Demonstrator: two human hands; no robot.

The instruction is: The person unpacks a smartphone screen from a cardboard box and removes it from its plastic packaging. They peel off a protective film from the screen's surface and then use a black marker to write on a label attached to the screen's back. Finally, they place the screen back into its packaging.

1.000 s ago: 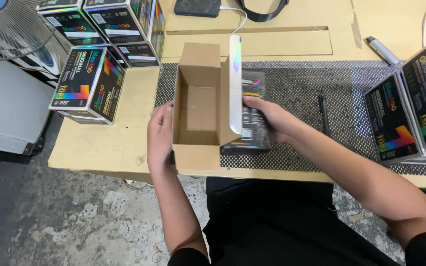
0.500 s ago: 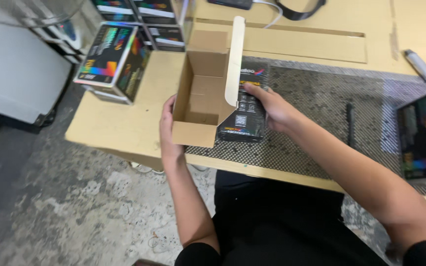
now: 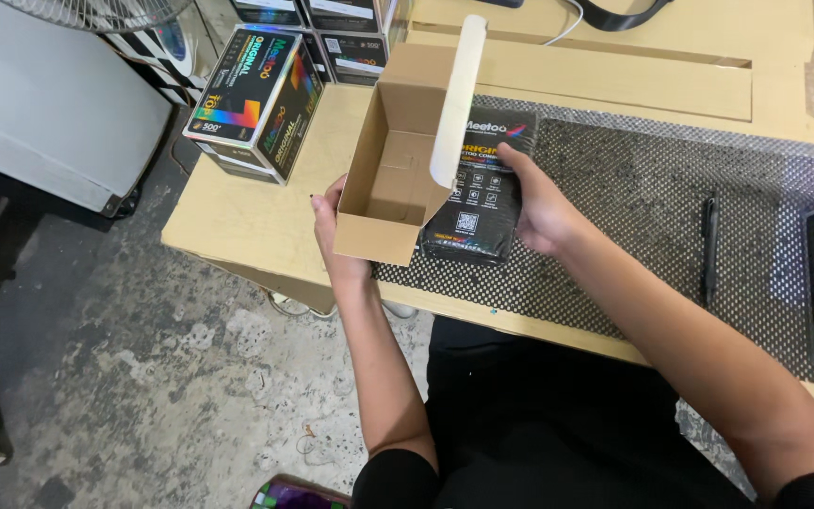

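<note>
The left hand [image 3: 333, 229] is curled around the outer left wall of an open brown cardboard box [image 3: 390, 174], with the thumb placed near its front corner; the forearm comes up from the lower middle, almost straight. The box is held at the front left part of the pale wooden desk [image 3: 237, 221], its lid flap [image 3: 457, 99] raised upright, and its inside is seen empty. The right hand [image 3: 541, 203] is laid on a black glossy printed packet [image 3: 479, 188], the fingers pressed together over its right edge and the thumb underneath, so the packet is gripped. The right arm is stretched in from the lower right corner. The packet lies just beside the box, touching its right wall, on a black dotted mat [image 3: 652, 198]. A black pen [image 3: 709, 247] is seen further right on the mat. Dark printed cartons [image 3: 256, 90] are stacked at the far left corner of the desk.
</note>
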